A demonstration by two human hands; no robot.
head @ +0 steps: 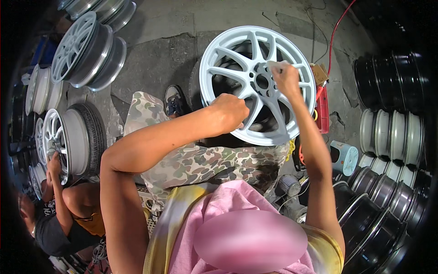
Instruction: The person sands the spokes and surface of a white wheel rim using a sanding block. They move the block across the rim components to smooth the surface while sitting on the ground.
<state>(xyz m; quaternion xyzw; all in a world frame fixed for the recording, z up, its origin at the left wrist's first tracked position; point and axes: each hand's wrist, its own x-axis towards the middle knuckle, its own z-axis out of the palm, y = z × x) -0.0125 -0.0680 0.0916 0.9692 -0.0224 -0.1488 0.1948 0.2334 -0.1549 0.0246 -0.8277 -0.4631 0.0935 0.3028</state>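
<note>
A white multi-spoke alloy wheel [256,103] lies face up in front of me, on something dark and round that looks like a tyre. My left hand [228,113] is curled over its near left side, closed at the rim and a spoke; the fingertips are partly hidden. In my right hand [286,78] is a small pale pad or folded sheet [273,65], pinched against the hub face beside the centre bore. Which material the pad is, I cannot tell. Camouflage trousers [212,162] cover my legs, bent close to the wheel.
At left a co-worker's hand [54,166] holds a tool at another wheel [58,126]. Bare rims [90,51] stand upper left. Right are stacked black rims [390,82] and silver rims [391,135], a light-blue can [345,158], a red tray [322,111] and a red hose [333,37].
</note>
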